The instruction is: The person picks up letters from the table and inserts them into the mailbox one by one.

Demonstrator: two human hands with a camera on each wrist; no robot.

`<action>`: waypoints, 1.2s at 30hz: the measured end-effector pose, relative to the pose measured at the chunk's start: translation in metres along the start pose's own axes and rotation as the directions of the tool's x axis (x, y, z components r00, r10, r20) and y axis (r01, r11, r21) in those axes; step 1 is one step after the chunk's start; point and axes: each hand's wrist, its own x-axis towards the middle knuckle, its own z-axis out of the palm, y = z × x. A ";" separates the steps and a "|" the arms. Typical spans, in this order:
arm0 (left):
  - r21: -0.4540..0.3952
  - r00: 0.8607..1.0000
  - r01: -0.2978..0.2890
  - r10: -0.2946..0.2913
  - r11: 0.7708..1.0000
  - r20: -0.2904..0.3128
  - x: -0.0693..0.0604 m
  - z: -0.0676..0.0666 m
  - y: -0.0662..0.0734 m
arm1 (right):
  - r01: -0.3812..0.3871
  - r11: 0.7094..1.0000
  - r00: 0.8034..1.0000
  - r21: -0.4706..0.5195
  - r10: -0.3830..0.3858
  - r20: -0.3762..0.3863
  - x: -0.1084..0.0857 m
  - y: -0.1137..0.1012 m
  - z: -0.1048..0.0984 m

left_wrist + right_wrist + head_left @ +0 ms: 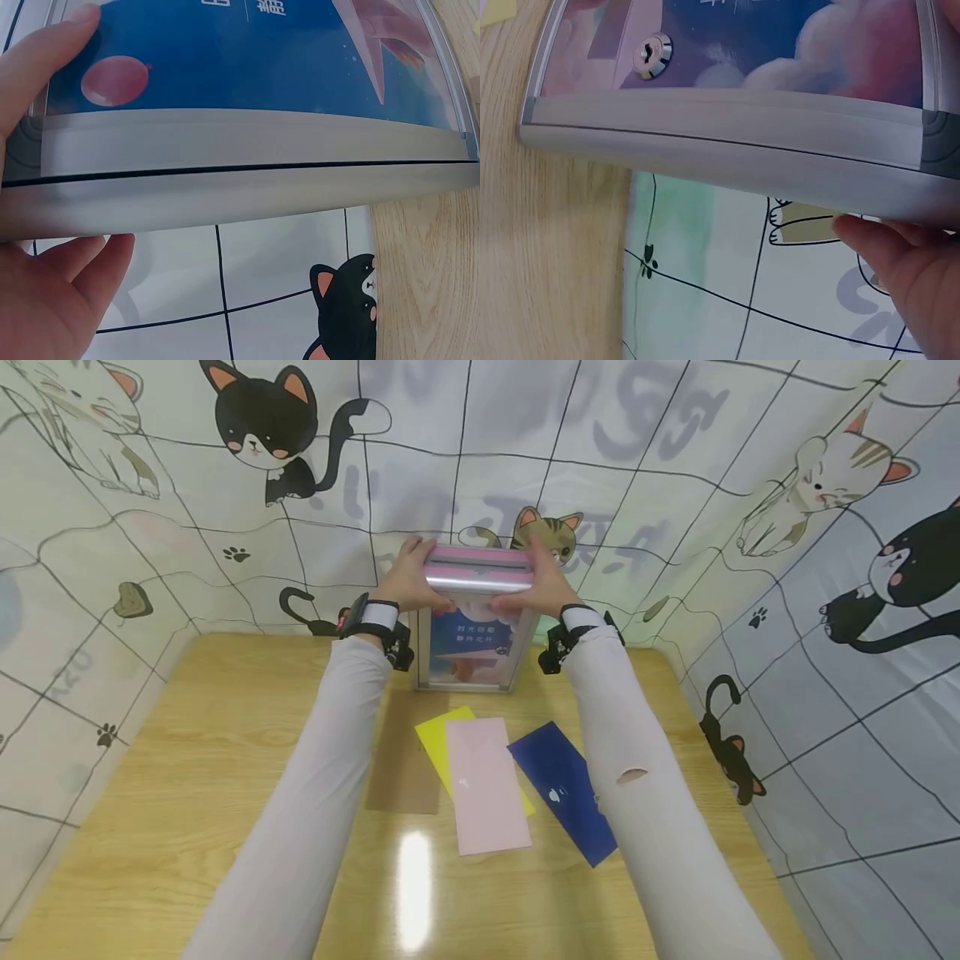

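On the bench [225, 760], the slotted lockbox [471, 647] stands behind papers [489, 793] it could scatter if dragged. Left-wrist view: your left fingers [112, 259] grip its smooth side and could slip. Right-wrist view: your right fingers [870, 240] grip opposite; uneven lifting could tip it.

White Chinese characters [476, 633], 时光 and 静 among them, stand on the box [474, 647].

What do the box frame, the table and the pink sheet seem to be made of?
Box frame: probably aluminium or silver-coated plastic, satin, from its grey sheen. Table: wood or wood-look laminate, glossy; grain shows and light glares. Pink sheet: likely paper or thin card, smooth, flat and crisp-edged.
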 end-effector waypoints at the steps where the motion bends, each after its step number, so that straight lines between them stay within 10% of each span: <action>1: 0.007 1.000 0.002 -0.002 1.000 0.000 0.000 -0.001 0.002 | 0.001 1.000 1.000 0.018 -0.001 -0.017 -0.002 -0.001 0.000; 15: 0.043 1.000 0.029 -0.029 0.999 -0.002 -0.002 -0.008 0.009 | -0.095 0.989 0.995 -0.110 0.090 -0.042 -0.033 0.045 0.010; 31: 0.024 0.999 0.040 -0.039 0.999 -0.005 -0.002 -0.007 0.007 | -0.197 0.973 0.974 -0.123 0.208 0.087 -0.090 0.109 0.099; 36: 0.010 0.999 0.049 -0.049 0.999 0.000 -0.003 -0.001 0.004 | -0.283 0.940 0.928 -0.192 0.319 0.191 -0.109 0.121 0.119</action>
